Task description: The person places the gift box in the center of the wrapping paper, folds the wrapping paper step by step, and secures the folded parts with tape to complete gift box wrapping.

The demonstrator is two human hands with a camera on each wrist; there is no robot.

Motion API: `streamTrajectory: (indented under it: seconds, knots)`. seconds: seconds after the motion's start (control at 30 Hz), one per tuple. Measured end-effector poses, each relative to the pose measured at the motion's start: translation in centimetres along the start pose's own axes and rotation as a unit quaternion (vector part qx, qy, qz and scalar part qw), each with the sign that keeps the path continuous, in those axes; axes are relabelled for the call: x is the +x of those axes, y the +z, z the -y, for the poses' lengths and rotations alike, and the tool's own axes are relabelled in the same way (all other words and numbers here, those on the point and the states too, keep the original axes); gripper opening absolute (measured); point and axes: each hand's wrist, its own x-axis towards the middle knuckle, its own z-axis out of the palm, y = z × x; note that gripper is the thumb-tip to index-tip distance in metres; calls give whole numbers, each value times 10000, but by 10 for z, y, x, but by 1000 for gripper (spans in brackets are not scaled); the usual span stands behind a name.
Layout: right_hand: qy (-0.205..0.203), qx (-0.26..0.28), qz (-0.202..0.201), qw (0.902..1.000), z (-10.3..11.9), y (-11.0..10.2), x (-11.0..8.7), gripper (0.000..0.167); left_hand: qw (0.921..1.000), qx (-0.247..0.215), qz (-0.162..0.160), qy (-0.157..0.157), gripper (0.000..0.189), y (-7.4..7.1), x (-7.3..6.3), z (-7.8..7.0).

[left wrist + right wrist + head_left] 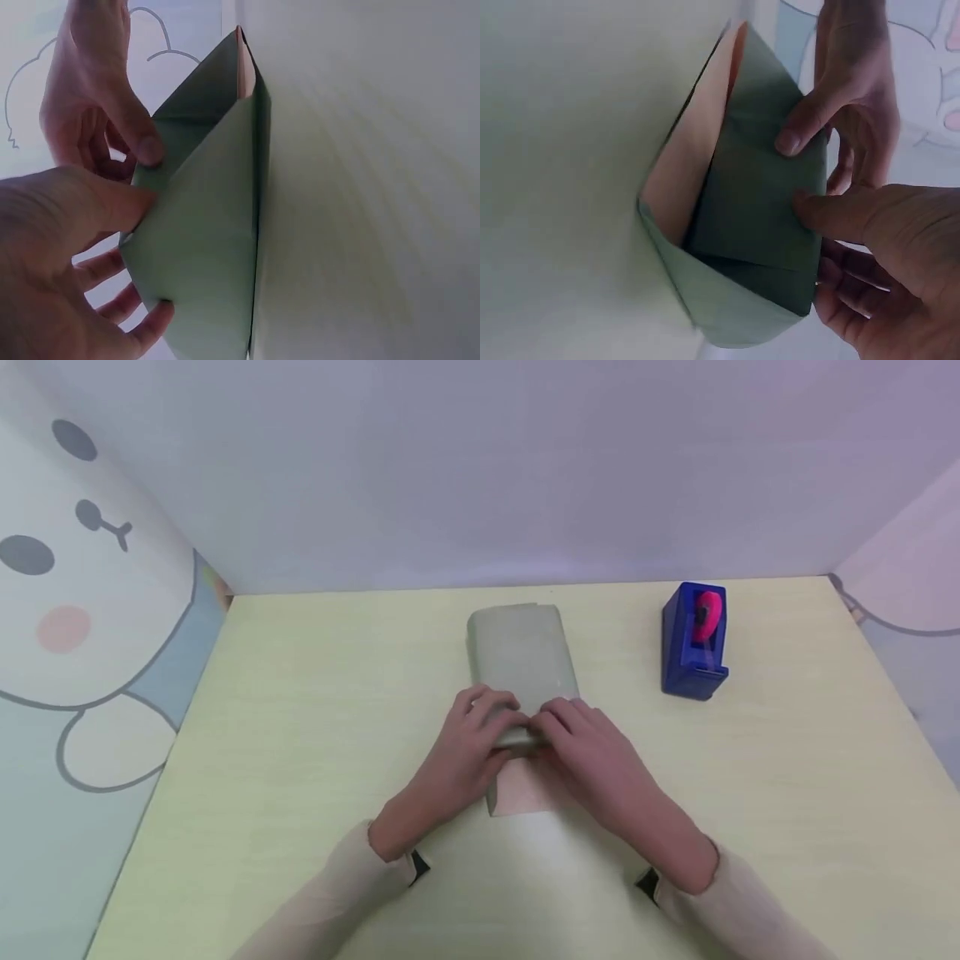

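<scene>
A flat, box-shaped package in grey-green wrapping paper lies lengthwise in front of the person. Its near end is unsealed, and a pink inner side of the paper shows there as a flap on the table. My left hand grips the near end from the left, thumb on the end fold and fingers over the top. From the right my right hand holds the same end, its fingertips close to the left ones. In the right wrist view, slanted side folds flank the green end panel, with both thumbs pressing on it.
A blue tape dispenser with a pink roll stands to the right of the package. The pale yellow table reaches back to a plain light wall. Cartoon-printed cloth hangs at the left side.
</scene>
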Motion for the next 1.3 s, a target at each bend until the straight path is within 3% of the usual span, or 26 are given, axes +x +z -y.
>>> streamTrajectory:
  seconds: [0.1, 0.2, 0.33, 0.4, 0.47, 0.57, 0.73, 0.97, 1.13, 1.3]
  knots:
    - [-306, -520, 393, 9974, -5, 1, 9, 27, 9989, -186, 132, -410, 46, 1, 0, -5]
    - [-513, -874, 605, 9930, -6, 2, 14, 26, 9920, -334, 118, -1210, 54, -1, -5, -15]
    - [-657, -1085, 660, 9897, -5, 3, 19, 27, 9690, 77, 181, -2462, 43, -8, -14, -29]
    - [-730, -1191, 641, 9881, -3, 4, 22, 28, 9548, 448, 489, -2896, 34, -11, -19, -33]
    - [-784, -1335, 617, 9860, -2, 5, 24, 29, 9437, 705, 904, -3102, 38, -10, -22, -35]
    - [-809, -1553, 593, 9828, -1, 8, 26, 29, 9402, 713, 1333, -3052, 50, -5, -26, -36]
    - [-710, -1646, 555, 9822, 0, 12, 26, 28, 9469, 668, 1432, -2801, 53, 5, -29, -39]
    - [-701, -1787, 510, 9801, 3, 14, 27, 32, 9529, 383, 1580, -2561, 53, 6, -30, -41]
    - [-706, -1842, 322, 9798, 3, 18, 28, 32, 9438, 850, 1598, -2765, 61, 3, -29, -43]
    - [-688, -2171, -57, 9737, 7, 26, 31, 28, 9462, 1284, 1298, -2672, 57, 7, -31, -40]
